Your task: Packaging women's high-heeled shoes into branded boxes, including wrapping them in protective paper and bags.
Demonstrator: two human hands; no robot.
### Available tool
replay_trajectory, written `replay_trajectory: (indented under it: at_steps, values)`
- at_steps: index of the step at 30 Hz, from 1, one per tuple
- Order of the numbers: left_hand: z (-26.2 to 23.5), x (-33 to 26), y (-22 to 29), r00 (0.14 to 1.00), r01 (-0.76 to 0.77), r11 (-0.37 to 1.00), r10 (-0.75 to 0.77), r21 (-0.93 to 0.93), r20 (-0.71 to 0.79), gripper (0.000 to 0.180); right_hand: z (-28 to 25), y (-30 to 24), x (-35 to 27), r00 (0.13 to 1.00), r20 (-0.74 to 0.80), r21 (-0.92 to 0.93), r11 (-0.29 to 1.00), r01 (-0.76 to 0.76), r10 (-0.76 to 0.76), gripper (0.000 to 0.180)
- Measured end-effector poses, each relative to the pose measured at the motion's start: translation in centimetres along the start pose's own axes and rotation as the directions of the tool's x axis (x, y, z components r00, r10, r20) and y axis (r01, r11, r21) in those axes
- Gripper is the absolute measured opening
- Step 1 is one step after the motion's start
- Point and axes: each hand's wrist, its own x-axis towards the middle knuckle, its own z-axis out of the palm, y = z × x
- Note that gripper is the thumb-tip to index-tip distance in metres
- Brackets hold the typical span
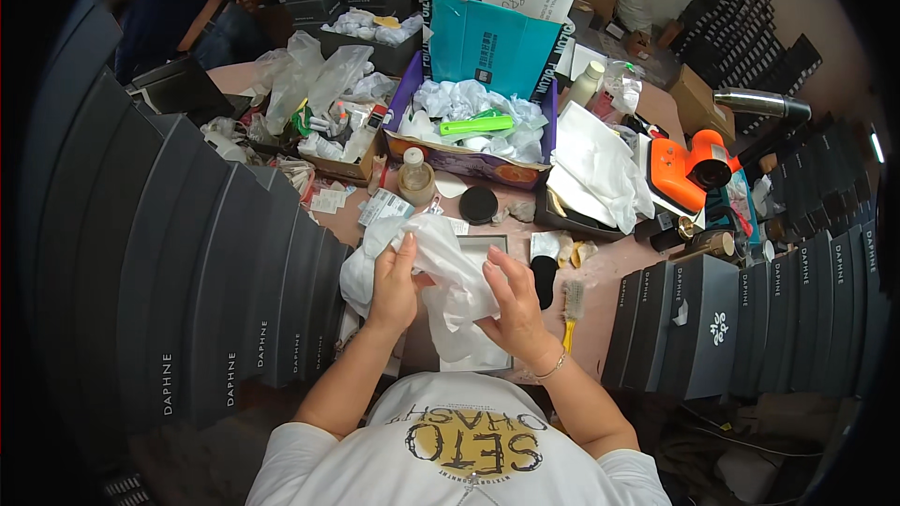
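My left hand (396,289) is closed on crumpled white tissue paper (448,267), which hangs in loose folds between my hands. My right hand (521,317) is at the paper's right side with its fingers apart, the thumb close to the paper's edge. Beneath the paper lies an open grey box (494,244), mostly covered, its pale inside partly visible. Whatever the paper may wrap cannot be seen. More white paper (359,274) bunches to the left of my left hand. A black oval thing (543,281) and a yellow-handled brush (571,311) lie right of my right hand.
Stacked dark shoe boxes (202,272) rise on the left, with more boxes (708,319) on the right. Ahead stand a purple box (406,124) of crumpled paper, a bottle (415,178), a black round lid (479,205) and an orange machine (677,173). A person (192,28) is at far left.
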Motion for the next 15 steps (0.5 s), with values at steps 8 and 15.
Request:
replay_trajectory:
  at_steps: [8,15]
  values:
    - [-0.7,-0.6,-0.2,0.914,-0.391,0.797,0.395,0.461,0.092,0.041,-2.2,-0.6,2.3,0.995,0.070,-0.075,0.994,0.082,-0.077,0.046]
    - [-2.5,-0.4,0.2,0.873,-0.481,0.668,0.421,0.568,0.245,0.046,-4.5,0.2,3.5,0.977,0.170,0.108,0.983,-0.145,0.126,0.036]
